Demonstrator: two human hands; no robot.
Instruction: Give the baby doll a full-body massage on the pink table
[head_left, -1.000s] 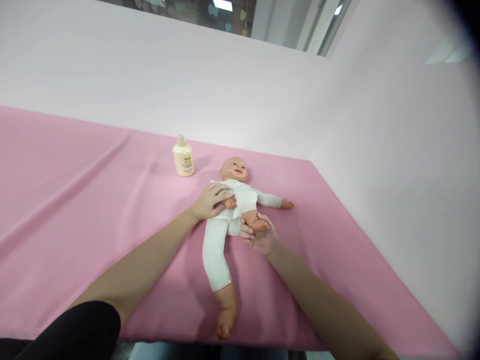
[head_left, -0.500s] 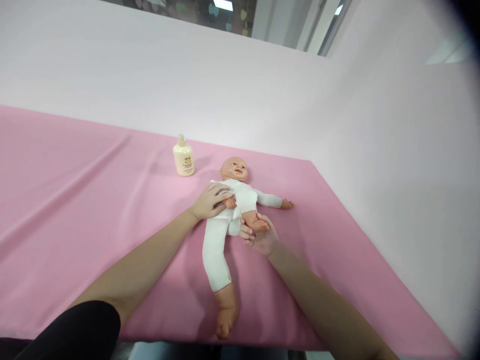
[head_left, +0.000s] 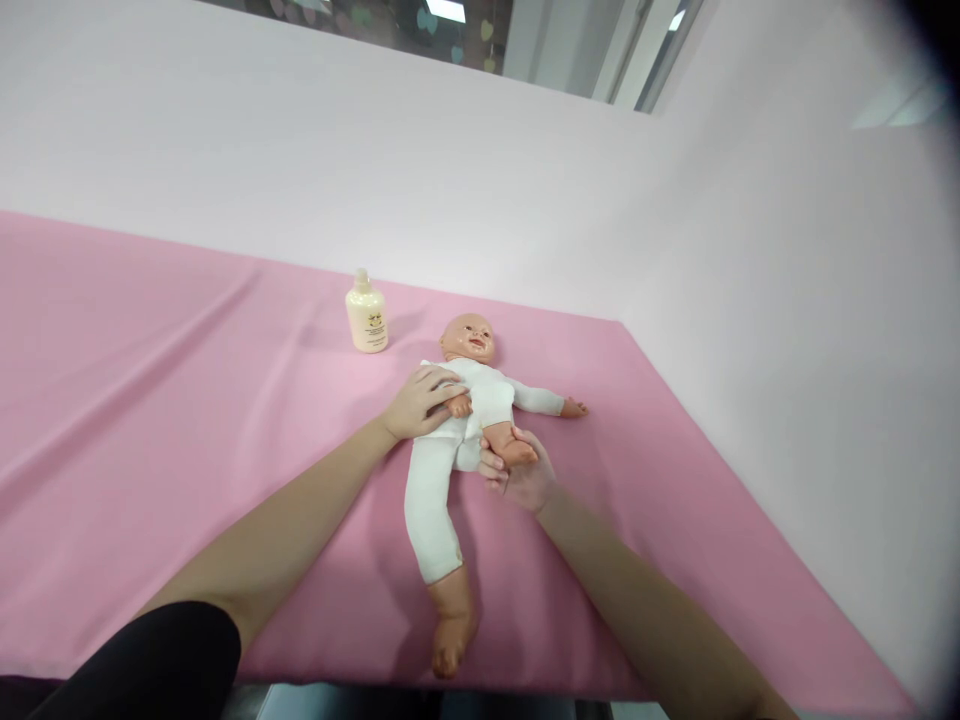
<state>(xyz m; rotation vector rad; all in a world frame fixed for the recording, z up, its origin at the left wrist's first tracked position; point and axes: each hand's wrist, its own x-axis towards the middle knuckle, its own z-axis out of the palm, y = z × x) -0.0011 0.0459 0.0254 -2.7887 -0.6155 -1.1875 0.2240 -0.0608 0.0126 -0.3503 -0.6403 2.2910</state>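
A baby doll (head_left: pixel 431 500) in a white cloth suit lies on its back, head away from me. My left hand (head_left: pixel 421 402) is closed round the doll's bent arm at the left, and the doll's small fist (head_left: pixel 459 405) shows beside my fingers. With its fingers wrapped under the ankle, my right hand (head_left: pixel 529 478) holds the doll's raised leg (head_left: pixel 504 442), which is bent up over the belly. The doll's other leg (head_left: pixel 450 610) lies stretched toward me, and its other arm (head_left: pixel 540 400) reaches out to the right.
A cream-coloured bottle (head_left: pixel 367 318) with a dark printed label stands left of the doll's head. Pink cloth (head_left: pixel 187 400) with a few folds covers the table. White walls (head_left: pixel 375 160) rise behind and at the right, with a window (head_left: pixel 465 40) above.
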